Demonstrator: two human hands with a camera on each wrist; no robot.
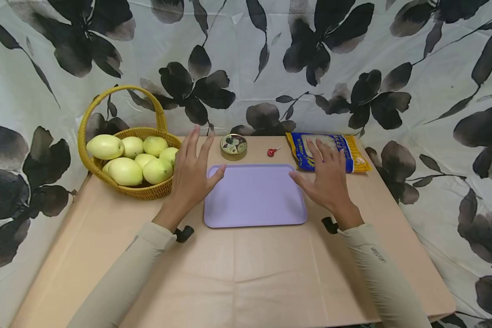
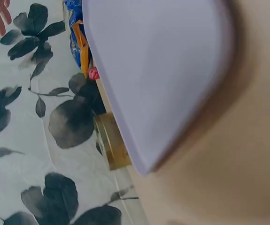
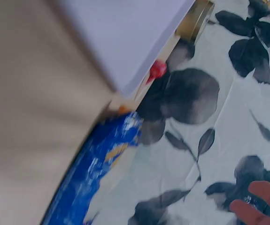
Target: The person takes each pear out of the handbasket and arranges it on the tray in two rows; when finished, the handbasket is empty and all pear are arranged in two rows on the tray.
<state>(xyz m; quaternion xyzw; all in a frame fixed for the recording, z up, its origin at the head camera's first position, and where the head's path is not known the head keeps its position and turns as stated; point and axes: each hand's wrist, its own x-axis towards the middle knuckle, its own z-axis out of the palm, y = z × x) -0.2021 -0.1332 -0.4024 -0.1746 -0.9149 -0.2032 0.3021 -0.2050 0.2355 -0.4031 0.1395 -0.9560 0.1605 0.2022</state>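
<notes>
A flat purple tray (image 1: 256, 196) lies on the table between my two hands. My left hand (image 1: 192, 168), fingers spread and straight, hovers by the tray's left side, holding nothing. Over the tray's right side my right hand (image 1: 327, 180) is raised the same way, also holding nothing, and it partly covers a blue and yellow packet (image 1: 354, 155). Behind the tray stand a round gold tin (image 1: 233, 146) and a small red-wrapped lollipop (image 1: 271, 152). Fingertips of the right hand (image 3: 261, 204) show at the edge of the right wrist view.
A yellow wicker basket (image 1: 149, 193) with a tall handle stands at the left, filled with several pale green oval fruits (image 1: 125, 171). A floral cloth (image 1: 246, 54) hangs behind and beside the table (image 1: 238, 273). Dark wrist straps sit on both arms.
</notes>
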